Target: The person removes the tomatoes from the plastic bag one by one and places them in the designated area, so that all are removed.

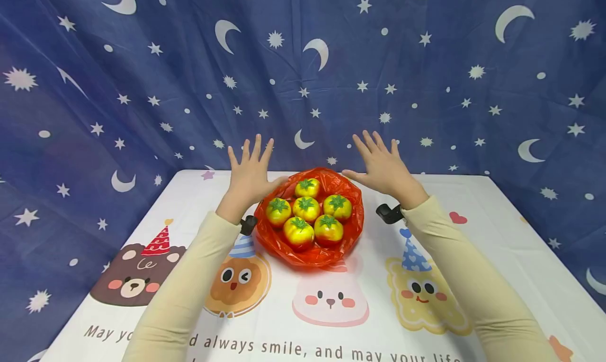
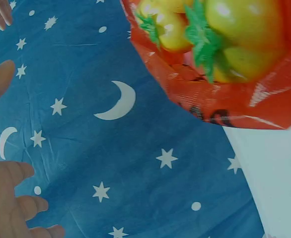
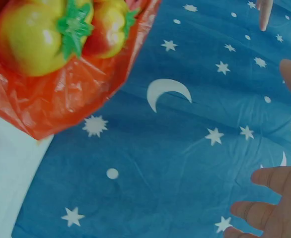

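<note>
flanking a red bag (image 1: pixel 306 260) of fruits (image 1: pixel 306 210), fingers (image 1: pixel 256 148) spread.

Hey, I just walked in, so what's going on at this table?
A person has the left hand and right hand out with fingers spread, one on each side of an open red plastic bag. The bag sits on the white tablecloth with six yellow-and-red, tomato-like fruits inside. Neither hand grips anything; whether the left thumb touches the bag's edge is hard to tell.
</note>
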The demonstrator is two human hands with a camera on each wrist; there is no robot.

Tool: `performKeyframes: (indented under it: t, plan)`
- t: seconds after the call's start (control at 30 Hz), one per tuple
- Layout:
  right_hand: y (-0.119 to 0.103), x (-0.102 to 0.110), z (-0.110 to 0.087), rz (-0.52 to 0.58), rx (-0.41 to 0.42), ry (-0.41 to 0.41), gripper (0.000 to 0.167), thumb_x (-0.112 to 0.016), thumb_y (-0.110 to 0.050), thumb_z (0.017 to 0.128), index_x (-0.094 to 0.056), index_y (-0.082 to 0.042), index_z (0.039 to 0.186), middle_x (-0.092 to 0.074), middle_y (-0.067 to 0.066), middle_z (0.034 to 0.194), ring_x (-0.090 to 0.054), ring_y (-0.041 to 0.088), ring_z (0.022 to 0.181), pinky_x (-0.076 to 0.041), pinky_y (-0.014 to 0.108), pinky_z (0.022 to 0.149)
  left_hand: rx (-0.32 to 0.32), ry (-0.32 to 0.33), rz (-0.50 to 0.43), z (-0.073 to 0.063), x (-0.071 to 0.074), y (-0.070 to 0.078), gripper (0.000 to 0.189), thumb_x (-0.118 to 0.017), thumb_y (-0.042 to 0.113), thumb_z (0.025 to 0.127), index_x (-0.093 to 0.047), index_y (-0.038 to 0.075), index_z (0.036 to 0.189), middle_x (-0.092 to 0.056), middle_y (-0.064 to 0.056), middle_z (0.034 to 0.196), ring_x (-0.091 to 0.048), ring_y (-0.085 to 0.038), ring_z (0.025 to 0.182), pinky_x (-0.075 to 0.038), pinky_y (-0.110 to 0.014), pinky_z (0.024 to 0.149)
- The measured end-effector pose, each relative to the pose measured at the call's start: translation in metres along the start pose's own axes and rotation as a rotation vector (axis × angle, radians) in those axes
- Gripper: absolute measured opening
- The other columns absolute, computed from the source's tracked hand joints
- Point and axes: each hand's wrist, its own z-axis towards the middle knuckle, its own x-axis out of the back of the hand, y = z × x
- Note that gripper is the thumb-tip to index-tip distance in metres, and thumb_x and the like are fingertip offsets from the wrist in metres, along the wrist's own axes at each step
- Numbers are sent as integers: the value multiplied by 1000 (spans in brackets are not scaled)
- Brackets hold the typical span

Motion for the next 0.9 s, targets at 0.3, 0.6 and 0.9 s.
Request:
performKeyframes:
  t: [0.3,0.6,0.9]
  plan:
    - [-1,-22,-1,4,41,-31,90,-49,-61,86,-7,-15,152,-4,15,159,-2,37,146,-3,66,111,-21,-13,28,-9,-16,-12,90,-51,60,85,-7,18,152,-1,-16,158,-1,-43,145,7,-66,109]
    - [5,-45,-5,41,78,-60,91,-54,-57,86,-11,-12,151,-7,17,158,-6,40,145,-7,66,110,-99,-27,93,-19,-31,-25,81,-56,50,86,-21,15,150,-18,-19,156,-17,-41,143,-3,-64,112]
    - [11,-61,-8,208,120,-109,88,-58,-49,87,-12,-10,151,-11,18,157,-10,38,145,-9,60,113,-204,100,15,-23,-42,-34,63,-61,37,85,-44,9,139,-40,-19,145,-36,-35,135,-18,-55,114]
